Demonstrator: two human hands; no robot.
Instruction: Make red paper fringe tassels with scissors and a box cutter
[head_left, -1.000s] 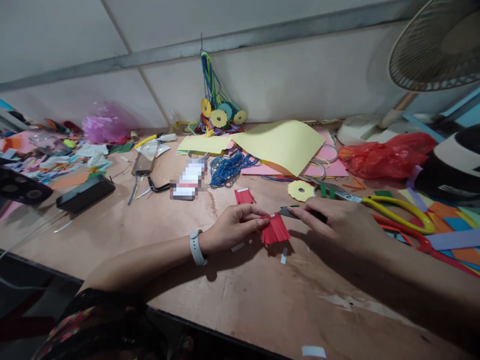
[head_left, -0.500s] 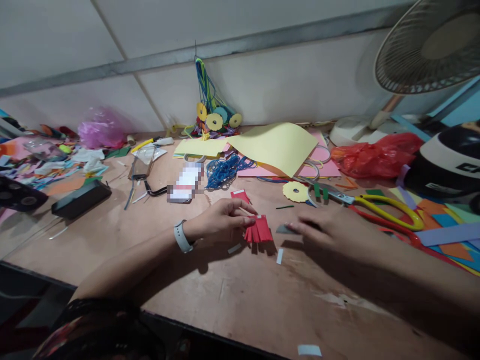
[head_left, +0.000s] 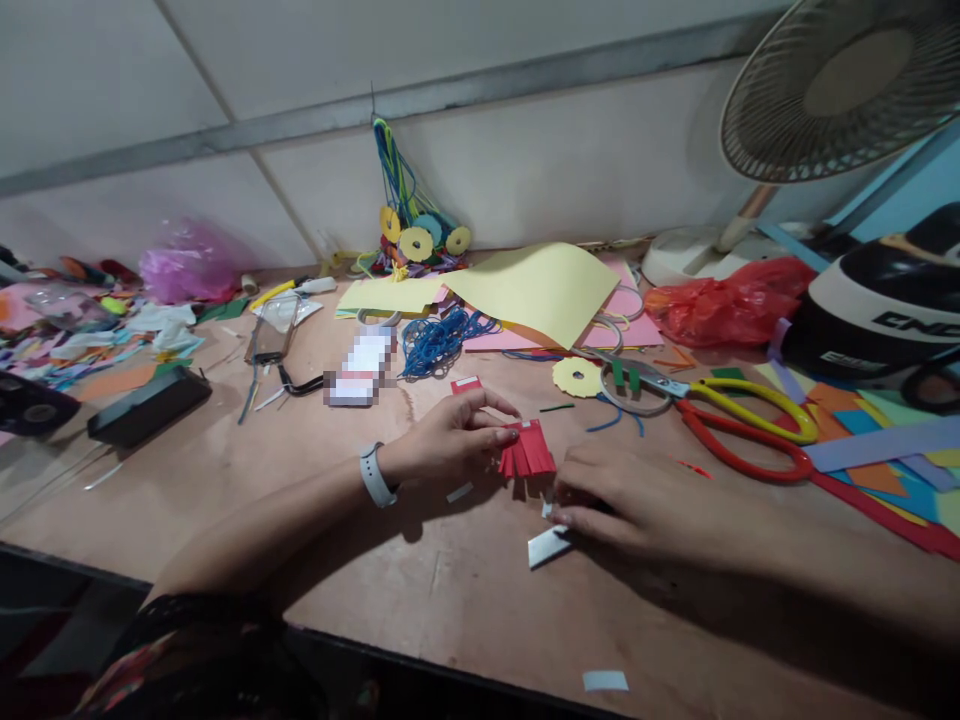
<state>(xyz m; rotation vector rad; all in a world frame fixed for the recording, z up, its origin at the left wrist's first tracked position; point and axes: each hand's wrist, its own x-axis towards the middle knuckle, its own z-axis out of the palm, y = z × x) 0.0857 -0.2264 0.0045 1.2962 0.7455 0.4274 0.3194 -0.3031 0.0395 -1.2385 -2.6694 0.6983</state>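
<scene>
My left hand (head_left: pixel 472 432), with a pale watch band at the wrist, pinches a red paper strip (head_left: pixel 531 450) cut into a fringe along its lower edge. A small white patch lies near the strip's top. To the right, my right hand (head_left: pixel 611 500) is closed, palm down near the table. A flat, shiny silver-white piece (head_left: pixel 546 548), perhaps a blade, juts from under its fingers. The fingertips touch a small white strip (head_left: pixel 547 508) on the table. Behind my left hand lies another red paper piece (head_left: pixel 466 385) with a white patch.
Large scissors (head_left: pixel 739 430) with yellow and red handles lie at right beside coloured paper strips (head_left: pixel 885 460). A yellow scalloped paper disc (head_left: pixel 576 377), blue cord (head_left: pixel 439 340) and a phone (head_left: pixel 361 368) lie behind my hands. A fan (head_left: pixel 840 90) stands at back right.
My right hand has come left and down to the small white strip, with the flat piece turned below its fingers. My left hand still holds the red fringe. The view has shifted slightly right.
</scene>
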